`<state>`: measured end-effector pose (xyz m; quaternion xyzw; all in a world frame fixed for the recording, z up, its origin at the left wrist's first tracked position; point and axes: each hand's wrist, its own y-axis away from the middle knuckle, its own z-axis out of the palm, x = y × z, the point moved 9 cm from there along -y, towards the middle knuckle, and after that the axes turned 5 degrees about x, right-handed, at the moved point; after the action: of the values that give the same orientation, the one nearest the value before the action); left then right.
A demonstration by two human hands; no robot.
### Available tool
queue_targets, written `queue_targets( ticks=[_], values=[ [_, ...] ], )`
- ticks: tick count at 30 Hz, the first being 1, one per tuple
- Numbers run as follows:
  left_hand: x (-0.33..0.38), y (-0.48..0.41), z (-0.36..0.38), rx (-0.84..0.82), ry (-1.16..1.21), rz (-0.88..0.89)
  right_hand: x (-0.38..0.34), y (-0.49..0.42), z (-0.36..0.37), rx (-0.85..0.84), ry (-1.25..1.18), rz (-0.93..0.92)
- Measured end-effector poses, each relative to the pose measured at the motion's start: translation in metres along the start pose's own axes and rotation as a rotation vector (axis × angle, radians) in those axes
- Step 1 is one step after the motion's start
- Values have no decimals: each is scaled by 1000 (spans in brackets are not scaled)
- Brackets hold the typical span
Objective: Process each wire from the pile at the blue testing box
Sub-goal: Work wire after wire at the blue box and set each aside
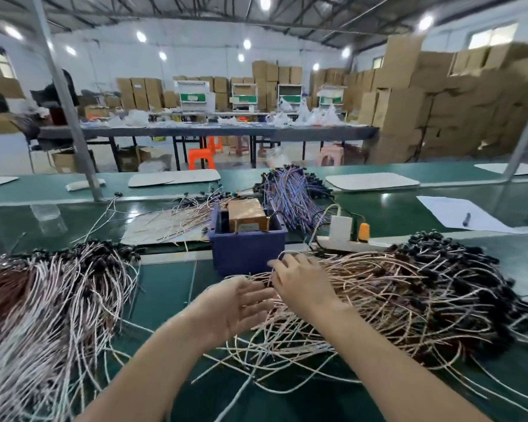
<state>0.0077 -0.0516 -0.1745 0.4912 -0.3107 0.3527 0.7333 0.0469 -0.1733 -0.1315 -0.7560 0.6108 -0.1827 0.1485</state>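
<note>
Our left hand [241,303] hovers with fingers spread, blurred. Our right hand [302,283] lies on the wire pile [393,300], fingertips bent into the strands; whether it pinches one we cannot tell. Just beyond stands the blue testing box [247,249].

Blue testing box [247,249] matt plastic; surface [165,284] glossy green; wire pile [363,296] smooth plastic-sheathed; cardboard boxes [409,95] matt.
</note>
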Motion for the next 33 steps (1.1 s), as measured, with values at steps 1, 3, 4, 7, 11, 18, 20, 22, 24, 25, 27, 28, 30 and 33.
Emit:
queue_targets(
  ticks=[1, 3, 4, 7, 11, 18, 20, 22, 24, 25, 27, 28, 30, 33],
  values=[
    [9, 3, -13, 38, -16, 35, -9, -1, 0, 11, -13, -5],
    [31, 8, -39, 118, -80, 114, -20, -5, -2, 37, -31, 9],
    [42, 10, -54, 165, -145, 161, -22, -9, -2, 32, -43, 28],
    [75, 12, -105, 338, -415, 317, -19, -17, 6, -32, -94, 107],
    [111, 14, -174, 648, -1097, 514, -20, -19, 5, 5, -203, 168],
    [114, 0, -240, 941, -1473, 364, -33, -21, -18, 170, -291, 157],
    [116, -1, -241, 1020, -1480, 345, -35, -23, -19, 155, -295, 166],
    [118, -5, -241, 1070, -1485, 308, -38, -22, -17, 140, -293, 172],
    [118, -8, -245, 1099, -1446, 243, -39, -19, -16, 133, -311, 176],
    [117, -9, -248, 1108, -1417, 216, -38, -16, -15, 134, -326, 180],
    [117, -10, -254, 1120, -1368, 181, -36, -11, -13, 125, -317, 174],
    [118, -9, -257, 1123, -1349, 174, -36, -8, -11, 118, -289, 162],
    [119, -8, -260, 1116, -1313, 176, -36, -6, -10, 108, -248, 141],
    [119, -5, -262, 1112, -1249, 184, -37, -4, -10, 110, -251, 131]
  ],
)
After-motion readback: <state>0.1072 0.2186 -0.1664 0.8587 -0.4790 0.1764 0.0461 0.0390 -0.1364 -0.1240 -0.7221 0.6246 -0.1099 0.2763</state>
